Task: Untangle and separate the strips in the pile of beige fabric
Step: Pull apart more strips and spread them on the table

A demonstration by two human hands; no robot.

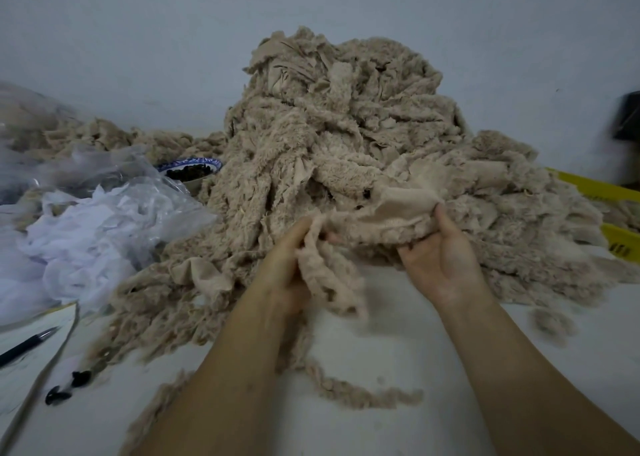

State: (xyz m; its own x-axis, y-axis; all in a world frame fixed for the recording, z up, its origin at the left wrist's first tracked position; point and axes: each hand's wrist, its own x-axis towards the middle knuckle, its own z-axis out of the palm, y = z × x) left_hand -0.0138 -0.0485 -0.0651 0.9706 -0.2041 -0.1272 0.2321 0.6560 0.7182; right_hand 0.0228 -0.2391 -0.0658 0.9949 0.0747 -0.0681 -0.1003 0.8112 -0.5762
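Observation:
A tall pile of fluffy beige fabric strips point(339, 137) rises against the wall in the middle of the white table point(398, 431). At its front foot, my left hand point(287, 265) grips one end of a beige strip point(367, 220), whose loose end hangs down over my wrist. My right hand point(440, 258), palm up, holds the other side of the same piece, thumb on top and fingers tucked under the cloth. A thin separate beige strip point(353, 393) lies curled on the table between my forearms.
Clear plastic bags with white material point(86, 234) lie at the left. A blue-patterned bowl point(190, 170) of dark bits stands behind them. A pen point(27, 346) on paper and small black pieces point(65, 386) lie at front left. Yellow crate edges point(616, 244) show at right.

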